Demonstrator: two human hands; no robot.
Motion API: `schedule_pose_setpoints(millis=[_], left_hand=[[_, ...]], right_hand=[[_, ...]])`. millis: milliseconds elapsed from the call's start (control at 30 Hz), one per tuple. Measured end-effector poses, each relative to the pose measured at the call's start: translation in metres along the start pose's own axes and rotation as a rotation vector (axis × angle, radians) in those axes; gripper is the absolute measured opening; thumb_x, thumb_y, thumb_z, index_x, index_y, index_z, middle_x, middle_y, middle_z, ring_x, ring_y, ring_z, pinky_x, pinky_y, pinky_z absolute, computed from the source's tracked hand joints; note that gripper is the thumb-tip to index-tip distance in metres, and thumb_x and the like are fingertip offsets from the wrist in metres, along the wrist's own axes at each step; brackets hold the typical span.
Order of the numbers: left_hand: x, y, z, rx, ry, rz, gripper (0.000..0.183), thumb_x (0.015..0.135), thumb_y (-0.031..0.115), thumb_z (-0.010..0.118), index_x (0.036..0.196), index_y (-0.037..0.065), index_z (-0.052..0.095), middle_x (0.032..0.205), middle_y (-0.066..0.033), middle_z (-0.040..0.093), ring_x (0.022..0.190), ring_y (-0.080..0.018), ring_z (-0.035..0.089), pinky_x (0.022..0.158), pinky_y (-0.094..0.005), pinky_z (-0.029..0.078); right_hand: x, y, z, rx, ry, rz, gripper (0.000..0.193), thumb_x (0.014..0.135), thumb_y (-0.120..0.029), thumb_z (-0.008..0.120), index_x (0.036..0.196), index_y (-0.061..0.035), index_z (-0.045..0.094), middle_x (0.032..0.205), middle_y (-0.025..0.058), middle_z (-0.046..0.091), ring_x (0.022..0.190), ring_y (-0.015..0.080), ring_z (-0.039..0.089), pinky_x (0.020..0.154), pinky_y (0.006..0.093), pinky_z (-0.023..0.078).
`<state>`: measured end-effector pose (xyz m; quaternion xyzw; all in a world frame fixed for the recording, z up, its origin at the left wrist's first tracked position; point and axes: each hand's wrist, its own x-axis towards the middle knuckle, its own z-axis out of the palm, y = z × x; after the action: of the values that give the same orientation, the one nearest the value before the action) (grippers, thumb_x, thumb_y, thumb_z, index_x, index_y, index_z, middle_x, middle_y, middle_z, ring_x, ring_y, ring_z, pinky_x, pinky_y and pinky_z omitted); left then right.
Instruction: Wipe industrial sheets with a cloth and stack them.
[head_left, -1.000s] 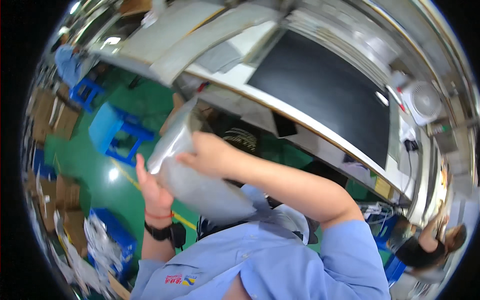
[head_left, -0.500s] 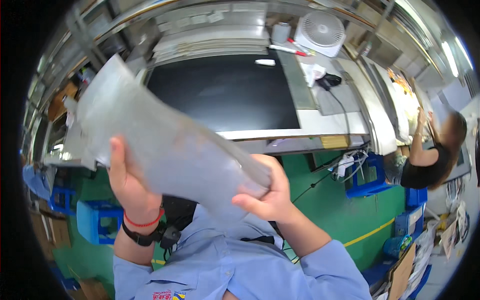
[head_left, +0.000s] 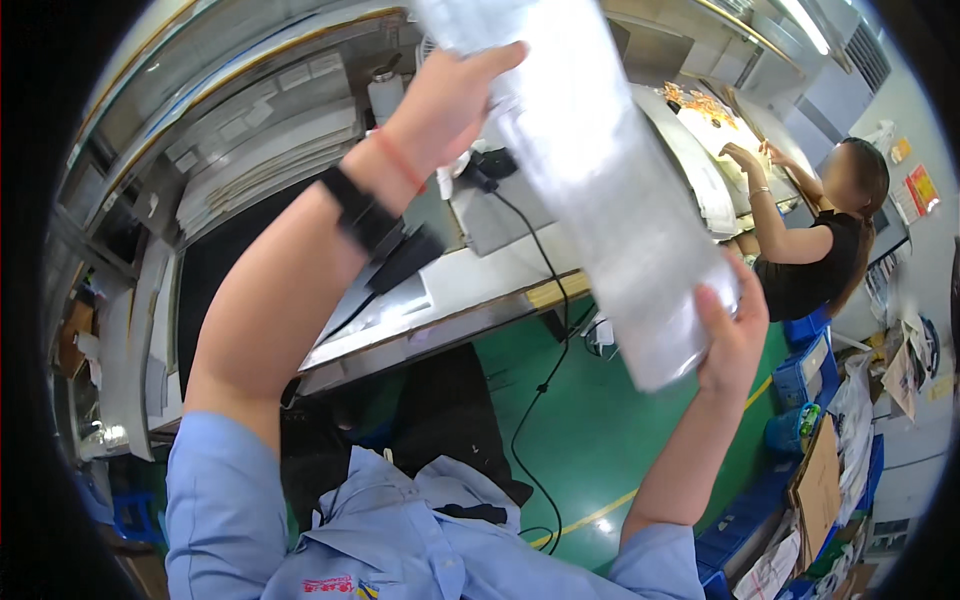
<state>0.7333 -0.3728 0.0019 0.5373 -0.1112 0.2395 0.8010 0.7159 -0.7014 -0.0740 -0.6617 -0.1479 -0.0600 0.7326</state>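
Observation:
A long strip of shiny, translucent plastic sheet [head_left: 590, 200] hangs in the air before me, tilted, its far end cut off by the top of the picture. My left hand [head_left: 445, 105] grips its left edge near that far end, with the thumb laid on the sheet. At the near right corner my right hand [head_left: 735, 330] pinches it, thumb on the front. Several fingers are hidden, and whether the strip is one layer or several I cannot tell. A black wristband [head_left: 360, 212] and a red cord are on my left wrist.
Behind the sheet runs a workbench [head_left: 400, 325] with a black mat [head_left: 205, 270], stacked flat sheets [head_left: 270, 160] and a bottle [head_left: 385, 95]. A black cable [head_left: 540, 290] hangs off its edge. A co-worker [head_left: 820, 240] works at the right. Blue crates [head_left: 805, 370] and cardboard [head_left: 818, 475] line the right side.
The plastic sheet has swung from the left to the right and is now held lengthwise away from me. Both hands have moved right, the left one also farther away; my view has turned right.

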Motion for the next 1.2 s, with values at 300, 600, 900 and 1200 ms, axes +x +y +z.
schedule_pose_setpoints(millis=[300, 600, 900, 1200], left_hand=[[0.064, -0.038, -0.027, 0.377, 0.269, -0.314, 0.051, 0.092, 0.031, 0.066, 0.129, -0.001, 0.050, 0.123, -0.0098, 0.055, 0.112, -0.0176, 0.052, 0.107, -0.0351, 0.039], [-0.166, 0.062, -0.052, 0.543, -0.807, -0.688, 0.043, 0.094, 0.030, 0.065, 0.123, 0.000, 0.057, 0.120, -0.0149, 0.061, 0.112, -0.0253, 0.058, 0.098, -0.0372, 0.046], [-0.542, 0.014, -0.268, 1.242, -0.812, -1.160, 0.056, 0.101, 0.036, 0.041, 0.141, -0.004, 0.042, 0.149, -0.0296, 0.035, 0.140, -0.0399, 0.033, 0.117, -0.0442, 0.025], [-0.493, 0.033, -0.204, 1.832, -0.510, -1.470, 0.059, 0.098, 0.037, 0.050, 0.145, 0.002, 0.040, 0.149, -0.0282, 0.035, 0.137, -0.0374, 0.036, 0.113, -0.0493, 0.026]], right_hand=[[0.126, 0.083, -0.054, -0.076, -0.093, 0.357, 0.047, 0.084, -0.001, 0.071, 0.128, 0.0020, 0.055, 0.108, 0.0116, 0.065, 0.092, 0.0164, 0.065, 0.080, 0.0297, 0.053], [0.116, 0.102, -0.063, -0.284, -0.006, 0.359, 0.043, 0.092, -0.015, 0.067, 0.127, 0.0070, 0.054, 0.115, 0.0124, 0.064, 0.100, 0.0175, 0.062, 0.090, 0.0303, 0.048], [0.176, 0.124, -0.054, -1.121, -0.490, -0.160, 0.075, 0.095, -0.046, 0.059, 0.145, 0.0051, 0.036, 0.149, 0.0253, 0.039, 0.141, 0.0330, 0.034, 0.115, 0.0392, 0.025], [0.127, 0.086, 0.047, -1.784, -0.110, -0.558, 0.085, 0.090, -0.050, 0.063, 0.151, -0.0015, 0.030, 0.148, 0.0252, 0.040, 0.140, 0.0354, 0.036, 0.115, 0.0397, 0.027]])
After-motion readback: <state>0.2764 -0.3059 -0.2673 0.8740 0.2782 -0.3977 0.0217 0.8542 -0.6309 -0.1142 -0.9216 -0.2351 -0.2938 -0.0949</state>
